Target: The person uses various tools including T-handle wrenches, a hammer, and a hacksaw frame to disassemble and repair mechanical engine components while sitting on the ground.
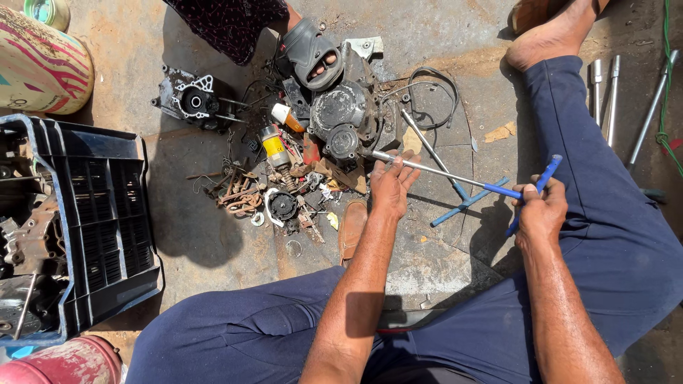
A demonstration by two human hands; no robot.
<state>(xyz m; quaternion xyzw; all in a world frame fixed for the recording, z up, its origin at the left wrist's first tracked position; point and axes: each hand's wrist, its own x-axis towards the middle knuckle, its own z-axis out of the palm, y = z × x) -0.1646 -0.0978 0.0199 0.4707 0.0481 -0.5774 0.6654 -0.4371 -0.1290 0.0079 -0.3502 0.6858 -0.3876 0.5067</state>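
**Mechanic:** Honestly, the biggest worry is the engine case itself. It sits loose on the concrete floor, held down only by another person's sandalled foot. If that foot lifts while the T-handle wrench is under load, I judge the whole block could twist round.

**Apprentice:** And the wrench?

**Mechanic:** It runs slanted from the case out to the right. The left hand is closed round the steel shaft near the case, and the right hand is clamped on the blue cross handle, so the two hands are well apart. If the shaft leans off line, the socket end may slip off the bolt and knuckles could hit the casting.

**Apprentice:** How does the case look?

**Mechanic:** Dark, greasy, round cover on top, lying in full sun just ahead of the left hand. I can't tell how deep the tip is seated.

**Apprentice:** Anything else nearby?

**Mechanic:** A black plastic crate stands at the left. A second T-handle wrench lies on the floor right under the first one; it could snag the handle. Then the small parts beside the case, springs, rings, a round cover: a sudden slip could scatter them.
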